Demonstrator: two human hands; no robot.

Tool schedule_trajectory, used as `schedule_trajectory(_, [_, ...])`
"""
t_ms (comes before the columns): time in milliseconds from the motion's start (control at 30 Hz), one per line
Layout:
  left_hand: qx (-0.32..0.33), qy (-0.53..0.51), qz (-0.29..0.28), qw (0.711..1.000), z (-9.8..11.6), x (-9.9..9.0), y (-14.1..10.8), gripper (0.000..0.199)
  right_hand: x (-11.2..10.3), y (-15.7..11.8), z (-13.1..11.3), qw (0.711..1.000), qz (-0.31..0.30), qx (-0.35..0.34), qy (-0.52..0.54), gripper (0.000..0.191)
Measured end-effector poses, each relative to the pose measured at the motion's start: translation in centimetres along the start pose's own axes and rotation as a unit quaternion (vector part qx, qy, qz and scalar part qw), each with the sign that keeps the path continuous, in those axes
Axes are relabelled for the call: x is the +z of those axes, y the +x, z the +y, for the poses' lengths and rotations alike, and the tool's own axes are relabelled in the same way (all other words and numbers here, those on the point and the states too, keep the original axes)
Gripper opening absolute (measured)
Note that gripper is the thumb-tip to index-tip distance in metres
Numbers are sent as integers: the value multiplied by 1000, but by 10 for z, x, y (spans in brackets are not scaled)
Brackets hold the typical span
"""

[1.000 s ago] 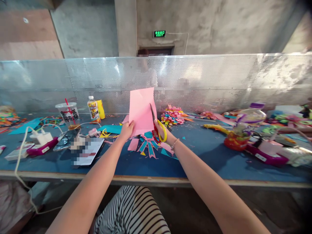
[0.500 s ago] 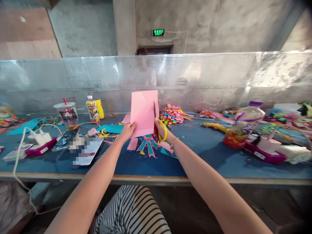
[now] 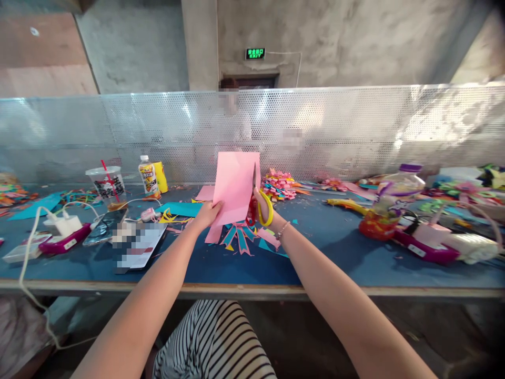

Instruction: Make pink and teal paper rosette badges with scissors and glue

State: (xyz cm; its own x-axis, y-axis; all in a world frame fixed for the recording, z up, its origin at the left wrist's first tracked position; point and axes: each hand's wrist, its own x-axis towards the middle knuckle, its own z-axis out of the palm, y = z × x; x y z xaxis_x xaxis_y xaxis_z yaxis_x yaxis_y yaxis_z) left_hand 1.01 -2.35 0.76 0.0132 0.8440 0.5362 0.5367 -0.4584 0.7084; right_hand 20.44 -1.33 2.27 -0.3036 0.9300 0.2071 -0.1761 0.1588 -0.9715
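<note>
Pink paper, a single upright sheet (image 3: 235, 184), is held above the table (image 3: 236, 271). The left hand (image 3: 211, 212) is clamped on its lower left edge, thumb on the near face. At its right edge, the right hand (image 3: 262, 207) is closed around the scissors (image 3: 270, 208), fingers at the yellow and red handles, the dark blade pointing up along that edge. Compared with the first frame, the sheet sits a little lower and further right in view, and the blade tip is now closer to its top edge. The background has slipped slightly left, so the view itself has shifted too.

Just below the sheet, blue-and-pink paper strips (image 3: 239, 238) fan out on the table, a little less exposed than before. A pile of multicoloured paper loops (image 3: 279, 184) lies to the right of the sheet; the labelled bottle (image 3: 149, 178) stands well to its left.
</note>
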Motion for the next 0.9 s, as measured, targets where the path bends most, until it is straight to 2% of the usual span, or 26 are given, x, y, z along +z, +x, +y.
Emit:
schedule_trajectory(167, [16,-2,-18,1000,1,0,-1,40,-5,6,2,999,-1,4,34,50])
schedule_trajectory(467, [7,-6,-26,1000,2,0,0,40,-7,10,10,993,53,-80,-72,52])
schedule_trajectory(667, [-2,14,-35,999,0,1,0,42,-6,3,1,999,21,-10,40,52])
schedule_trajectory(767, [-5,25,-57,998,2,0,-2,42,-9,4,-1,998,-7,-11,61,53])
schedule_trajectory(900, [-1,32,-79,996,4,-1,-3,45,-14,8,0,998,14,-24,58,51])
